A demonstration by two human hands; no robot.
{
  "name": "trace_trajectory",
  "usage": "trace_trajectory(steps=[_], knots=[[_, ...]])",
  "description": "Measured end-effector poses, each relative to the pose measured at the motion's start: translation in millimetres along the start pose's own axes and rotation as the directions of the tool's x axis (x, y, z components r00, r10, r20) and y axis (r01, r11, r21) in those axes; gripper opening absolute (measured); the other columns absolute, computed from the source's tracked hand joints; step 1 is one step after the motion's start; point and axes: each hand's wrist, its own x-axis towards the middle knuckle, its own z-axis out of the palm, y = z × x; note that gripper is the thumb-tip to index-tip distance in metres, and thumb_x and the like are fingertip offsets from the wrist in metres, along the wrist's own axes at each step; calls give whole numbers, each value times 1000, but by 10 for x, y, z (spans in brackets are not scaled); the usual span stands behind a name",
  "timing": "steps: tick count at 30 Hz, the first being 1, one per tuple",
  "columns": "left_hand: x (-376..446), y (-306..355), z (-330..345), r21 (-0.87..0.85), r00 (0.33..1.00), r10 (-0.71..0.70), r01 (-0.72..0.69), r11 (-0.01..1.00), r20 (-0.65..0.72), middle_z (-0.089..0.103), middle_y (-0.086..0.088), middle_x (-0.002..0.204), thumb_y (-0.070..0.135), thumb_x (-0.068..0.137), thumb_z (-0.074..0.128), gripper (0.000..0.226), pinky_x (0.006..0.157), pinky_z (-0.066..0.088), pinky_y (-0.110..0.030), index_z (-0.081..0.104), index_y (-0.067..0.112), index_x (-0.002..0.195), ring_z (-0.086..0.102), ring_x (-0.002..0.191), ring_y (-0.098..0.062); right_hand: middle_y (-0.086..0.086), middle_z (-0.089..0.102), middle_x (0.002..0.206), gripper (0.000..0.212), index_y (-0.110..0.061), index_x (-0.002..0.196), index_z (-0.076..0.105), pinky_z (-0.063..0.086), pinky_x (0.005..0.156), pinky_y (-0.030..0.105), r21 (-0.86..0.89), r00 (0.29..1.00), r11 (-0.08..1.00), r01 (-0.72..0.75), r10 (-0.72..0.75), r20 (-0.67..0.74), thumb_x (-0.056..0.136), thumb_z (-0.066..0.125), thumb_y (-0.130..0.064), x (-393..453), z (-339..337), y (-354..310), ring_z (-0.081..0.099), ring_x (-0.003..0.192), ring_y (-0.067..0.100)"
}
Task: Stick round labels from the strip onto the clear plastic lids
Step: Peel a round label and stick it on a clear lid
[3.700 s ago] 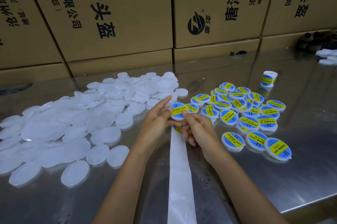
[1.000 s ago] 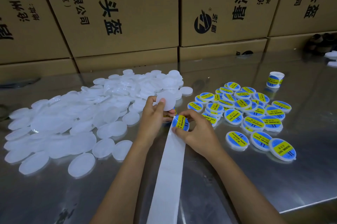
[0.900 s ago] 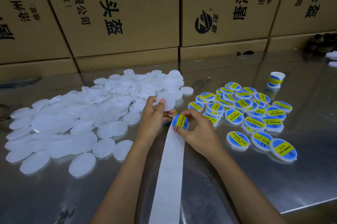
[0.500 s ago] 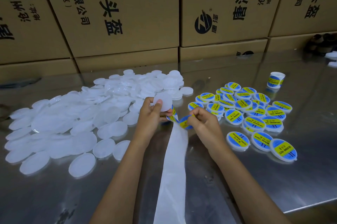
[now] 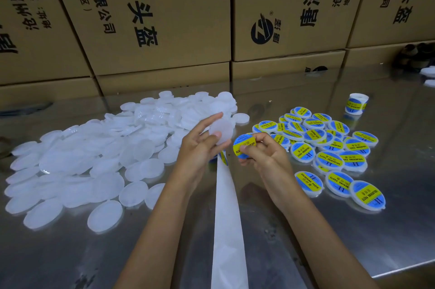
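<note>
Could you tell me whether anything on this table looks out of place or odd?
Nothing stands out. Blank lids lie heaped left, labelled lids right; the left hand holds a blank lid, the right hand a peeled label.

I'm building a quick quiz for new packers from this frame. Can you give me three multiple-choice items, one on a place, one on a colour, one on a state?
1. Where does the pile of unlabelled lids lie on the metal table?
A. To the left of the hands
B. To the right of the hands
C. On top of the cardboard boxes

2. What colours is the round label in the right hand?
A. Red and white
B. Blue and yellow
C. Green and black

3. What state is the clear lid in the left hand in?
A. Already labelled
B. Lying flat on the table
C. Bare, held up off the table

Answers:
1 A, the white pile spreads left of the forearms.
2 B, a blue disc with a yellow band.
3 C, fingers and thumb hold it raised, with no label on it.
</note>
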Motion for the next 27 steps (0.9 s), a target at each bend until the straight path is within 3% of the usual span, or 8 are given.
trace_trajectory(steps=[2, 5, 7, 10, 14, 20, 27], knots=[[-14, 13, 57, -45, 997, -58, 61, 997, 51, 68, -14, 117, -2, 100, 49, 40, 82, 59, -26, 71, 23, 123, 73, 97, -22, 2, 72, 80, 17, -11, 88, 58, 55, 65, 24, -34, 999, 998, 51, -51, -7, 87, 67, 3, -1, 15, 0, 66, 70, 12], [-27, -7, 158, -114, 982, -145, 159, 981, 124, 74, -6, 95, 2, 102, 44, 37, 73, 59, -28, 67, 17, 127, 72, 83, -20, 2, 69, 83, 21, -15, 86, 59, 55, 75, 33, -64, 994, 992, 106, -108, -31, 84, 70, 3, 4, 22, 6, 65, 78, 13], [-30, -13, 195, -148, 974, -181, 201, 968, 140, 74, -11, 102, 3, 103, 40, 37, 72, 59, -29, 65, 14, 129, 71, 89, -24, 3, 67, 83, 23, -16, 86, 59, 56, 78, 37, -109, 987, 984, 144, -151, -61, 84, 71, 3, 14, 25, 18, 64, 80, 13], [-40, -13, 211, -173, 966, -208, 234, 957, 152, 67, -20, 126, 5, 104, 38, 37, 84, 60, -33, 64, 13, 129, 67, 107, -30, -6, 66, 78, 25, -18, 85, 58, 55, 73, 27, -189, 970, 960, 207, -227, -88, 82, 74, 1, 33, 35, 52, 65, 76, 9], [-50, -29, 222, -196, 956, -220, 257, 946, 193, 69, -16, 124, 5, 104, 38, 37, 93, 57, -33, 63, 14, 129, 67, 108, -29, -19, 65, 72, 29, -22, 84, 57, 50, 66, 14, -251, 951, 932, 261, -293, -100, 82, 76, -1, 52, 29, 101, 62, 68, 2], [-44, -50, 231, -199, 953, -218, 259, 945, 209, 73, -11, 115, 3, 103, 38, 39, 82, 59, -29, 63, 12, 131, 70, 101, -24, -20, 64, 72, 31, -28, 84, 55, 49, 62, 15, -310, 933, 903, 297, -343, -106, 81, 78, -7, 64, 12, 153, 60, 65, 2], [-47, -56, 243, -178, 953, -220, 258, 950, 206, 73, -9, 117, 3, 103, 38, 38, 85, 59, -29, 64, 13, 129, 70, 103, -23, -21, 64, 71, 31, -29, 84, 55, 49, 61, 14, -335, 924, 890, 310, -365, -115, 80, 79, -10, 89, -14, 189, 60, 64, 1]])
